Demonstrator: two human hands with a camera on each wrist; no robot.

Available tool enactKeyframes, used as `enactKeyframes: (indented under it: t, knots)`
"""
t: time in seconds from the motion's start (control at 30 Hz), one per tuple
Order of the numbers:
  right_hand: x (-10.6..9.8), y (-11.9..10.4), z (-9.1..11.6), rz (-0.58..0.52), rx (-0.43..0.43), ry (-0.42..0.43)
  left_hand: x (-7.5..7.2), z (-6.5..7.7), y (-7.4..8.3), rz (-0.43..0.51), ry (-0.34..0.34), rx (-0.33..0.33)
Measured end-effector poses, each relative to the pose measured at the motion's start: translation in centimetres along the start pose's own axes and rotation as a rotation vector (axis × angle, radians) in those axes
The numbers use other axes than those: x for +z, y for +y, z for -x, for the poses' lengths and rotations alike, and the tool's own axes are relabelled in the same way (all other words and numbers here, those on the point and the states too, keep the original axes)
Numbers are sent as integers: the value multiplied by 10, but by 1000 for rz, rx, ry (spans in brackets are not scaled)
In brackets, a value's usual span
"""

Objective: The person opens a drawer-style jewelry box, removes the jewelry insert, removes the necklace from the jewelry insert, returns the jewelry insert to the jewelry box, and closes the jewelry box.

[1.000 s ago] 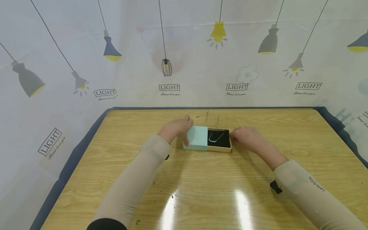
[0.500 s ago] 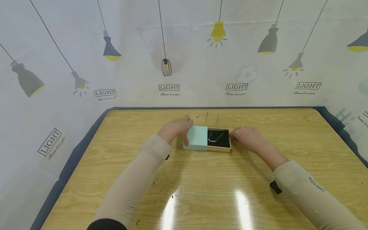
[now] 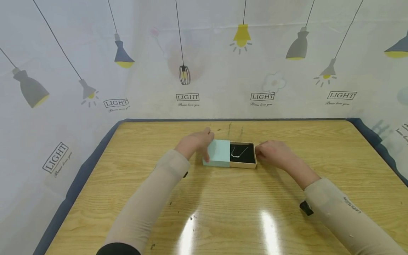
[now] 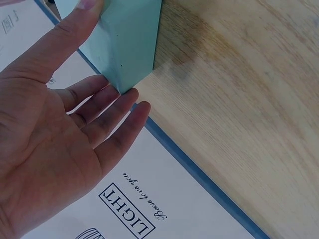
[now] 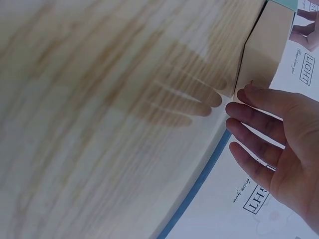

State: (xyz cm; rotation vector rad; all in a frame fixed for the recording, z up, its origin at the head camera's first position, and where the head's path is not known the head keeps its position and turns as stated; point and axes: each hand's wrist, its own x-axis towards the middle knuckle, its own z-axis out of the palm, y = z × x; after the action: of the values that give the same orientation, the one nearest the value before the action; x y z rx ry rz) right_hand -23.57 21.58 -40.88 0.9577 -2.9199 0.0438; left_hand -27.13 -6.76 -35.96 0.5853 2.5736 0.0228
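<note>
The small box's blue-green cover (image 3: 219, 153) lies flat on the wood table (image 3: 223, 198). A tan tray (image 3: 243, 165) sticks out of the R side of the cover, so part of it shows. In that part, just R of the cover, is a black pad (image 3: 250, 157) w/ a thin silver necklace (image 3: 236, 156) on it. The necklace makes a U shape, w/ the round part on the near side.

The L hand (image 3: 197, 142) is at the cover's L end & grips it. The thumb is on the near side; the other fingers bend by the far corner, as the L wrist cam shows. The R hand (image 3: 275, 153) is across from the cover, at the tray's far R end. Its thumb & pointer pinch the tray's end wall; the other fingers are a bit bent & hold nothing, per the R wrist cam.

Both arms have beige sleeves: the L sleeve (image 3: 149, 202) comes from the near L of the cover, the R sleeve (image 3: 347, 212) from the near R. A small black thing (image 3: 306, 208) is under the R sleeve, near R of the cover. Behind the cover, past the table, is a white cloth (image 3: 220, 71) w/ drawn lamps & "LIGHT" on it. A blue strip (image 3: 216, 119) runs btwn cloth & table, also behind the cover.
</note>
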Motion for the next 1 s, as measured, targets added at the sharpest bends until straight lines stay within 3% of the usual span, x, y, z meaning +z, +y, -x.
enactKeyframes:
  t: [1.0]
  knots:
    - [-9,1,-1,-33,-7,29,-1,2,0,23,7,-2]
